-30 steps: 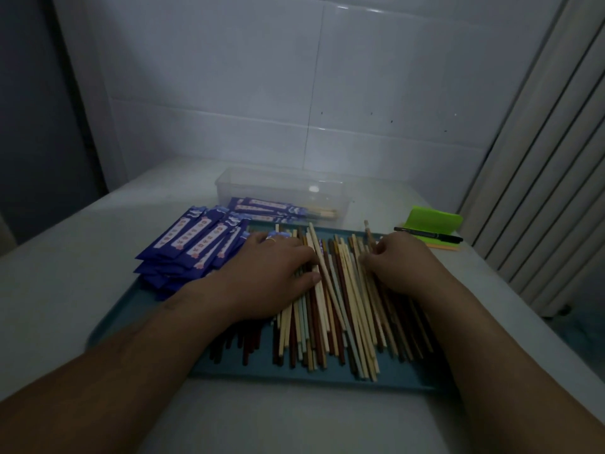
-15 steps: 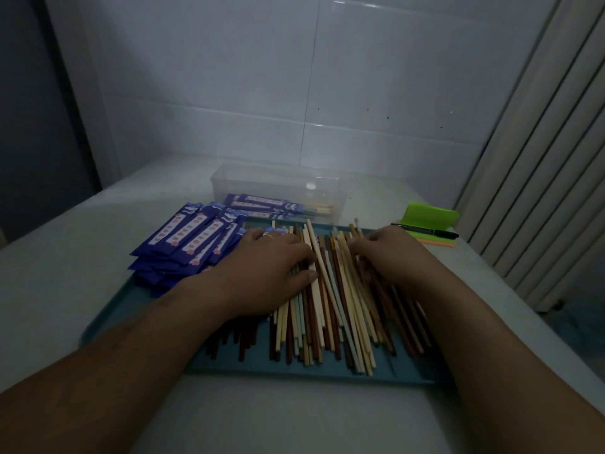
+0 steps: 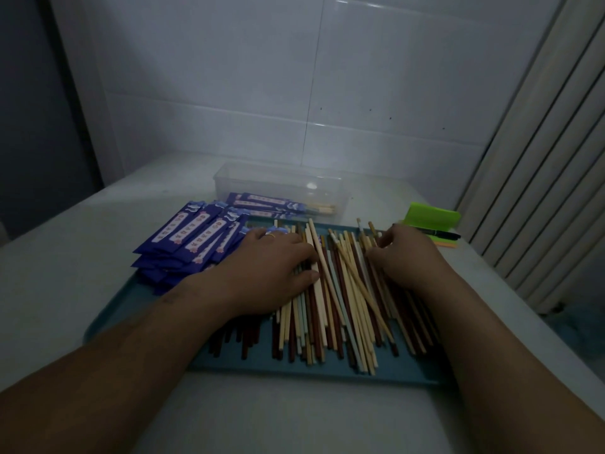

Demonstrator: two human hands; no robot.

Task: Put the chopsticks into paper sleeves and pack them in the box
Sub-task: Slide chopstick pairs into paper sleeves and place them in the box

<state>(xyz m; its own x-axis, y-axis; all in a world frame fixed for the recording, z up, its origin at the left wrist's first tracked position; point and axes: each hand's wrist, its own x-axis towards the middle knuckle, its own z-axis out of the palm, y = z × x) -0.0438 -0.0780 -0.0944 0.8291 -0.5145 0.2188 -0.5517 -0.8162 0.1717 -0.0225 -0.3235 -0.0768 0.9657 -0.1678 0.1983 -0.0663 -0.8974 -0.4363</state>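
Head view: both hands lie on a pile of loose chopsticks in a blue tray.

The chopsticks [image 3: 340,296] are thin, straight sticks in cream, pale grey-blue, red-brown and dark brown, lying mostly near-to-far in the tray [image 3: 294,371] on the bench [image 3: 65,257], with a few cream ones crossing at an angle. The left hand [image 3: 262,273] presses on the pile with flat, straight fingers. The right hand [image 3: 409,257] rests on the right part with curled fingers, and I cannot tell if they grip a stick. Empty blue paper sleeves [image 3: 193,237] are heaped at the tray's far left, and the clear box [image 3: 281,181] behind holds some filled ones. Compared with half a second ago, the left hand is in the same place, while the strip of sticks between the two hands is a little wider.
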